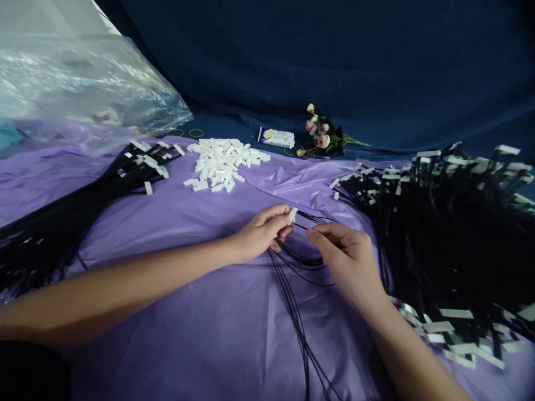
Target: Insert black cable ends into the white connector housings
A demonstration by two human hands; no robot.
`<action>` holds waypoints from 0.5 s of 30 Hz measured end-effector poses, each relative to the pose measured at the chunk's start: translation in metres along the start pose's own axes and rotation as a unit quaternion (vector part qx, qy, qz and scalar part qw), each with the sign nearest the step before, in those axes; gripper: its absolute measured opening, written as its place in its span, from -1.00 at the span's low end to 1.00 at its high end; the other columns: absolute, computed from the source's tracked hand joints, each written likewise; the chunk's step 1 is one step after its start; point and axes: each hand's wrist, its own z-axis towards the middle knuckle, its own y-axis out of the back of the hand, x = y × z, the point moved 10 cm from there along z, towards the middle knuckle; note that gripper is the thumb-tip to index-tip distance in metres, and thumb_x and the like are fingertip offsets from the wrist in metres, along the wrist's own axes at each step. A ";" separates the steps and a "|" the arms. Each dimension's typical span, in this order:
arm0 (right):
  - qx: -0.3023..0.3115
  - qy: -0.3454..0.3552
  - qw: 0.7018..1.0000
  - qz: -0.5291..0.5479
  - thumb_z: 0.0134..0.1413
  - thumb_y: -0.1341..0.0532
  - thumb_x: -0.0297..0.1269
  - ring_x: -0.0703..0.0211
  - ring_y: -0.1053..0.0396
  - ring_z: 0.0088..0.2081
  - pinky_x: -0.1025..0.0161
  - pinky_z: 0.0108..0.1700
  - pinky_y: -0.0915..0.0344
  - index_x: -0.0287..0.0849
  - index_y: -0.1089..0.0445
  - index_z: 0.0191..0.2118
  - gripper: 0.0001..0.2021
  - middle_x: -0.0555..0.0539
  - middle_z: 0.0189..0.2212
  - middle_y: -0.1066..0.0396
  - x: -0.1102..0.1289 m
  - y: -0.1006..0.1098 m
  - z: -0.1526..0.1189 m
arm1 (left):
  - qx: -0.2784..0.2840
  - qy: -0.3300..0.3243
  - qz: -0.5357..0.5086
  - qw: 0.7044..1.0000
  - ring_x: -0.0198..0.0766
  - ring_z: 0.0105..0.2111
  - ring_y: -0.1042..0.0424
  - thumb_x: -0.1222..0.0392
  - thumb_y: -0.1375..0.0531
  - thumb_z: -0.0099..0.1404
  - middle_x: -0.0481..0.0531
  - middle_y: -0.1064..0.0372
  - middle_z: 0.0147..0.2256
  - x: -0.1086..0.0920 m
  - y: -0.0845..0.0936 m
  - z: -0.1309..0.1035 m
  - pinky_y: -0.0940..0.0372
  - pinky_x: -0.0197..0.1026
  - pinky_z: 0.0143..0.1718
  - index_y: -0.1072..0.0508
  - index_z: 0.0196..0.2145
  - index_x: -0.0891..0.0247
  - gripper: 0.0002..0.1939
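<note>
My left hand (271, 227) pinches a small white connector (293, 215) in the middle of the view. Several thin black wires (295, 312) run from it; some loop to the right, others hang down over the purple sheet (217, 328). Just right of the connector, my right hand (340, 245) has thumb and forefinger closed on one black wire near its end. The two hands are a short gap apart. Whether that wire's tip sits inside the connector is too small to tell.
Behind my hands lies a pile of white connectors (221, 161). Black wire bundles with white connectors lie at the left (83, 206) and right (422, 239). At the back are a wrapped packet (276, 137), artificial flowers (321, 136) and clear plastic (83, 78).
</note>
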 end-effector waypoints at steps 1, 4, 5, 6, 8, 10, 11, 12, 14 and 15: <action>0.003 -0.008 1.000 0.010 0.03 -0.23 -0.17 0.39 -0.01 -0.64 0.40 -0.62 0.06 -0.25 -0.47 -0.44 -0.77 0.08 -0.69 -0.15 -0.002 -0.001 0.000 | 0.003 -0.004 -0.001 1.000 -0.43 -0.55 -0.07 0.08 -0.02 0.29 -0.10 -0.06 -0.50 -0.001 -0.001 0.000 -0.13 -0.42 -0.59 -0.18 -0.43 0.23 -0.80; 0.008 -0.009 1.000 0.013 0.03 -0.22 -0.18 0.39 -0.02 -0.63 0.40 -0.61 0.05 -0.25 -0.47 -0.44 -0.77 0.07 -0.68 -0.17 -0.002 -0.002 0.001 | 0.007 -0.009 -0.005 1.000 -0.43 -0.54 -0.06 0.07 -0.01 0.30 -0.11 -0.06 -0.49 -0.001 -0.002 -0.001 -0.10 -0.43 -0.59 -0.18 -0.43 0.23 -0.79; 0.009 -0.006 1.000 0.009 0.04 -0.22 -0.18 0.38 -0.02 -0.63 0.39 -0.61 0.05 -0.25 -0.47 -0.44 -0.78 0.07 -0.68 -0.17 -0.001 -0.003 0.001 | 0.006 -0.008 -0.002 1.000 -0.43 -0.54 -0.06 0.06 -0.01 0.30 -0.11 -0.06 -0.49 -0.001 -0.002 -0.001 -0.11 -0.43 -0.59 -0.18 -0.42 0.23 -0.79; 0.009 -0.003 1.000 0.005 0.04 -0.22 -0.19 0.38 -0.01 -0.63 0.39 -0.61 0.05 -0.25 -0.47 -0.44 -0.78 0.07 -0.69 -0.17 0.000 -0.003 0.001 | 0.005 -0.007 0.002 1.000 -0.43 -0.53 -0.07 0.06 -0.01 0.31 -0.10 -0.06 -0.49 -0.001 -0.002 -0.002 -0.12 -0.42 -0.58 -0.18 -0.42 0.23 -0.78; 0.006 0.005 1.000 -0.006 0.04 -0.22 -0.19 0.38 -0.01 -0.64 0.39 -0.61 0.06 -0.25 -0.47 -0.43 -0.78 0.07 -0.69 -0.16 0.001 -0.004 0.001 | 0.006 -0.006 0.005 1.000 -0.42 -0.53 -0.08 0.05 -0.01 0.31 -0.10 -0.06 -0.49 -0.002 -0.002 -0.002 -0.13 -0.42 -0.57 -0.19 -0.42 0.23 -0.78; -0.002 0.017 1.000 -0.022 0.04 -0.22 -0.19 0.39 0.00 -0.65 0.38 -0.62 0.08 -0.24 -0.48 -0.42 -0.79 0.08 -0.70 -0.16 0.003 -0.003 0.000 | 0.009 -0.006 -0.002 1.000 -0.43 -0.53 -0.07 0.06 -0.01 0.31 -0.10 -0.06 -0.49 -0.002 -0.003 -0.002 -0.11 -0.42 -0.58 -0.19 -0.42 0.23 -0.78; -0.005 0.023 0.999 -0.029 0.05 -0.22 -0.19 0.39 0.00 -0.65 0.38 -0.62 0.09 -0.24 -0.48 -0.41 -0.79 0.08 -0.70 -0.16 0.003 -0.003 0.000 | 0.011 -0.006 -0.008 1.000 -0.43 -0.54 -0.06 0.06 -0.01 0.31 -0.11 -0.05 -0.50 -0.003 -0.003 -0.002 -0.10 -0.43 -0.59 -0.19 -0.41 0.23 -0.78; -0.007 0.029 0.999 -0.035 0.05 -0.22 -0.20 0.39 0.00 -0.65 0.38 -0.62 0.09 -0.24 -0.48 -0.41 -0.79 0.09 -0.70 -0.16 0.004 -0.003 -0.001 | 0.013 -0.006 -0.013 1.000 -0.43 -0.54 -0.05 0.06 -0.02 0.31 -0.11 -0.05 -0.50 -0.003 -0.003 -0.002 -0.09 -0.43 -0.59 -0.19 -0.41 0.23 -0.78; -0.009 0.037 0.998 -0.039 0.06 -0.21 -0.21 0.40 0.00 -0.65 0.38 -0.62 0.10 -0.24 -0.48 -0.41 -0.80 0.09 -0.70 -0.16 0.006 -0.004 -0.001 | 0.013 -0.008 -0.019 1.000 -0.44 -0.54 -0.05 0.05 -0.03 0.31 -0.11 -0.05 -0.50 -0.002 -0.003 -0.002 -0.09 -0.43 -0.58 -0.19 -0.41 0.23 -0.78; -0.010 0.039 0.998 -0.040 0.06 -0.21 -0.21 0.40 0.00 -0.65 0.38 -0.62 0.10 -0.24 -0.48 -0.41 -0.80 0.09 -0.70 -0.16 0.006 -0.004 -0.002 | 0.012 -0.009 -0.020 1.000 -0.44 -0.54 -0.05 0.04 -0.04 0.30 -0.11 -0.05 -0.50 -0.002 -0.002 -0.002 -0.09 -0.43 -0.58 -0.20 -0.41 0.23 -0.77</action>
